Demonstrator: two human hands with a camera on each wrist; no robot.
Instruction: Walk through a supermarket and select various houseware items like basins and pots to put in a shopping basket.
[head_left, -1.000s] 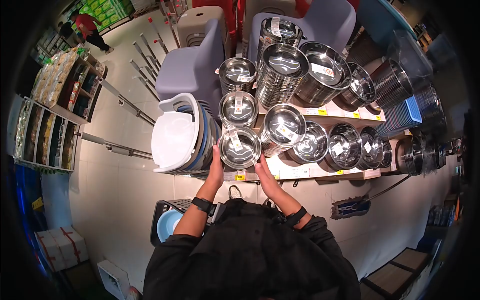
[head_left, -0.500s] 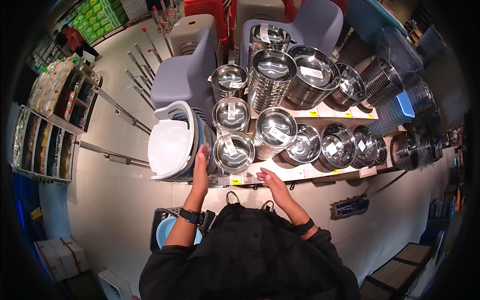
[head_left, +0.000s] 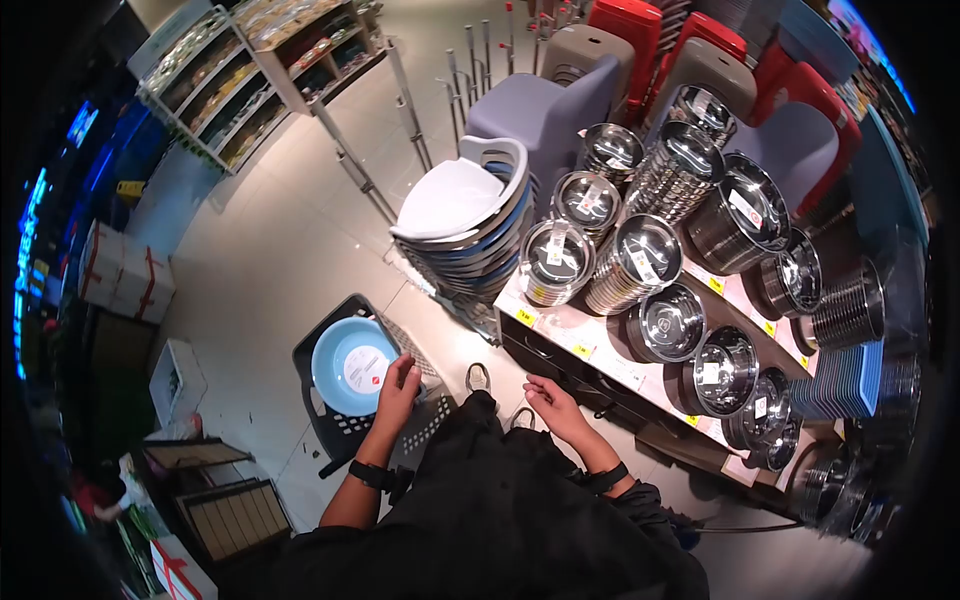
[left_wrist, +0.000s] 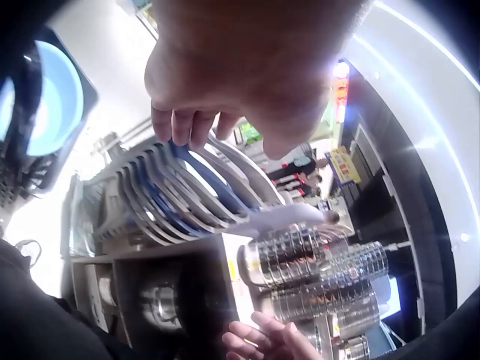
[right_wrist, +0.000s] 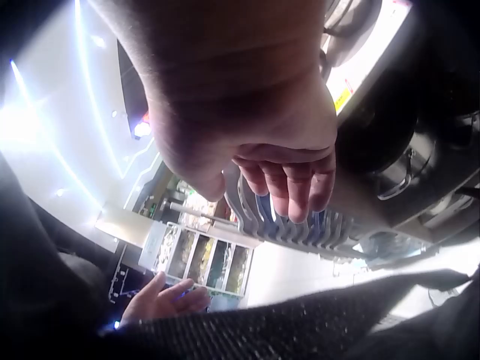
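In the head view the left hand (head_left: 398,392) hangs loosely bent beside a light blue basin (head_left: 352,366), which lies in a dark basket on the floor; whether they touch is not clear. The right hand (head_left: 558,412) is held in the air before the shelf front, fingers relaxed, holding nothing. Up the shelf, a stack of steel bowls (head_left: 556,262) with a paper label stands at the near left corner, next to a taller stack (head_left: 640,262). In the left wrist view the left hand (left_wrist: 240,82) has nothing in its fingers.
White, grey and blue stools (head_left: 460,215) are stacked left of the shelf (head_left: 610,362). Metal poles stand behind them. The dark basket (head_left: 318,425) sits on the floor at the left, near the person's feet. White boxes (head_left: 125,272) stand farther left.
The view has swung left and down toward the basket. Both hands, earlier around the near-corner bowls, have come away from them; the bowls remain on the shelf.
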